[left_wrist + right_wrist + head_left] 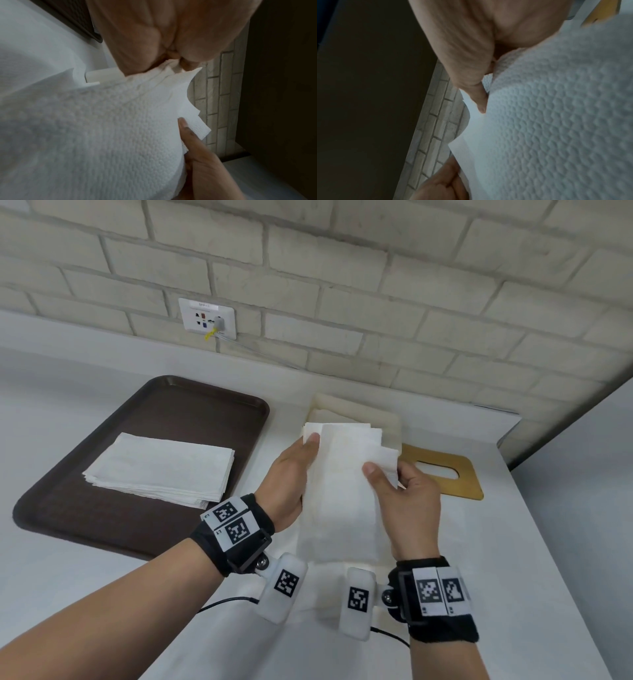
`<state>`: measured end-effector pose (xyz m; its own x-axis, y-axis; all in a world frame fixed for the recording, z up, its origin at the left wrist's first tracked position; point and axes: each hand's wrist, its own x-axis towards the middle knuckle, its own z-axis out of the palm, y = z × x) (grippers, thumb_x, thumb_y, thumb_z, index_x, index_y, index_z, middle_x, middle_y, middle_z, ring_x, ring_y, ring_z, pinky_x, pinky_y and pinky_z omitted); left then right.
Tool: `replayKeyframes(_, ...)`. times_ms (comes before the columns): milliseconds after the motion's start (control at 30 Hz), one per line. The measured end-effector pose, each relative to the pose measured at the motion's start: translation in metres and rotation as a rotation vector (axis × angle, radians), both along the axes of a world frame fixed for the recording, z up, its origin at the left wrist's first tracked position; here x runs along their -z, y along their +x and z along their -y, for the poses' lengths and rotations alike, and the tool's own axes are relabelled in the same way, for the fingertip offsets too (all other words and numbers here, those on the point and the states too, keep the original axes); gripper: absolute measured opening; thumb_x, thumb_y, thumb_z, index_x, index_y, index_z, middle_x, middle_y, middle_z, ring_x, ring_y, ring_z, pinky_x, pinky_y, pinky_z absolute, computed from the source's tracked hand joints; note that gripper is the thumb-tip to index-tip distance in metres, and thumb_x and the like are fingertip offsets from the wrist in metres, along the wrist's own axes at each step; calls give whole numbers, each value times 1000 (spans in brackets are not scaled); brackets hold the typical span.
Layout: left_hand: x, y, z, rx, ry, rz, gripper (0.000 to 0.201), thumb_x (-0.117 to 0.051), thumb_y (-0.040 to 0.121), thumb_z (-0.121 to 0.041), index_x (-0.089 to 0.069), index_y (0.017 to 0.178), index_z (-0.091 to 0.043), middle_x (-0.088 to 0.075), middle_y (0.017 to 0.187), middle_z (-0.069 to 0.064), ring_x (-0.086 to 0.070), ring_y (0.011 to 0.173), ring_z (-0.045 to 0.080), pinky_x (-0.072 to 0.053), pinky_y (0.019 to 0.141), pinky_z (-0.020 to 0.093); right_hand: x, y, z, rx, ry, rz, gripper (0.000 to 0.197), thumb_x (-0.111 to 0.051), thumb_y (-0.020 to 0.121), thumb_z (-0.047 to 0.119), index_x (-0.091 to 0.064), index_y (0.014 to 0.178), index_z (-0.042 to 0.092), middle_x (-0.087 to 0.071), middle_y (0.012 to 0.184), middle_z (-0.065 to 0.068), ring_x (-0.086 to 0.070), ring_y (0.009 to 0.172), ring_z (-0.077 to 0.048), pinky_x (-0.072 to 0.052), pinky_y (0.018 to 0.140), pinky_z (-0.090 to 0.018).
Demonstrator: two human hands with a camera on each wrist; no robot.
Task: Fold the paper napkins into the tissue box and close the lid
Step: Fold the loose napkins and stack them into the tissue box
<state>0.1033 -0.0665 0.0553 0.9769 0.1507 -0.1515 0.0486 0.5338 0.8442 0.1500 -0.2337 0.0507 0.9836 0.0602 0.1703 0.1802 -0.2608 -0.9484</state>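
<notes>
A: Where's your napkin point(337, 494) right now?

B: Centre of the head view, held up off the counter point(85, 583) between both your hands. Its long axis runs from the bottom of the frame up toward the wall point(342, 268), and the far end overlaps the open box point(390, 419). The layers fan apart slightly at that far end.

A: And the grip?

B: Your left hand point(291, 477) pinches the left long edge, thumb on top near the far corner. Your right hand point(407, 501) pinches the right edge, thumb on top, fingers curled underneath. The left wrist view shows the paper bunched between your left thumb and fingers.

A: What sits around it?

B: The box lies upper centre, close to the wall. The lid point(445, 474), gold with an oval slot, lies flat just right of the box, partly behind your right hand. The tray point(164, 405) fills the left of the frame, with the stack point(161, 470) on it, long axis running left to right.

A: Edges to mind?

B: The counter ends on the right, past the lid. Bare counter shows between the tray and your left hand, and across the lower frame under your wrists.
</notes>
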Motion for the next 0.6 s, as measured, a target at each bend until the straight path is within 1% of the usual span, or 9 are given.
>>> replayKeyframes(67, 0, -1, 1, 42, -5, 19, 45, -34, 112, -40, -62, 135, -13, -74, 128, 7, -69, 122, 23, -56, 102, 36, 3, 1, -1, 19, -11, 0, 8, -79, 88, 31, -76, 86, 24, -76, 81, 8, -70, 83, -22, -58, 84, -48)
replayKeyframes(133, 1, -1, 3, 48, 46, 37, 38, -42, 111, -34, -61, 136, -13, -74, 127, 8, -70, 119, 25, -58, 99, 37, 4, 1, -2, 30, -15, -1, 9, -79, 88, 32, -75, 86, 24, -76, 81, 9, -71, 83, -23, -58, 83, -50)
replayKeyframes(200, 5, 1, 4, 30, 105, 41, 32, -47, 110, -24, -59, 138, -12, -74, 127, 10, -71, 117, 29, -58, 97, 42, 3, 1, -2, 50, 12, -9, 7, -81, 87, 30, -75, 87, 25, -77, 85, 10, -73, 84, -19, -59, 85, -49)
replayKeyframes(300, 9, 3, 4, 12, 148, 45, 31, -45, 111, -20, -58, 138, -10, -73, 127, 12, -71, 117, 31, -57, 100, 47, 3, 0, -2, 73, 70, -19, 12, -83, 85, 25, -72, 91, 23, -79, 90, 10, -75, 89, -10, -60, 89, -44)
replayKeyframes(367, 9, 3, 5, 9, 155, 48, 32, -42, 112, -19, -58, 137, -9, -73, 127, 13, -71, 117, 31, -57, 101, 46, 4, -2, -1, 71, 71, -14, 13, -83, 86, 25, -71, 91, 23, -79, 90, 9, -75, 89, -9, -60, 89, -43)
replayKeyframes(500, 9, 3, 5, -8, 160, 41, 32, -40, 113, -18, -59, 137, -9, -73, 127, 11, -71, 118, 29, -57, 100, 44, 6, -1, 4, 83, 23, 4, 11, -81, 87, 30, -73, 88, 23, -78, 87, 10, -74, 87, -13, -59, 87, -46)
replayKeyframes(567, 9, 4, 4, -28, 147, 26, 33, -40, 113, -18, -59, 138, -9, -73, 128, 10, -70, 119, 29, -57, 100, 43, 4, -1, 12, 113, -23, 40, 20, -79, 88, 36, -71, 84, 18, -75, 82, 5, -70, 81, -19, -58, 82, -48)
replayKeyframes(600, 10, 4, 3, -35, 141, 19, 33, -39, 113, -18, -59, 139, -9, -73, 129, 10, -70, 119, 28, -57, 101, 44, 2, -1, 19, 129, -45, 68, 27, -78, 89, 37, -69, 81, 13, -72, 79, 2, -67, 76, -22, -58, 78, -46)
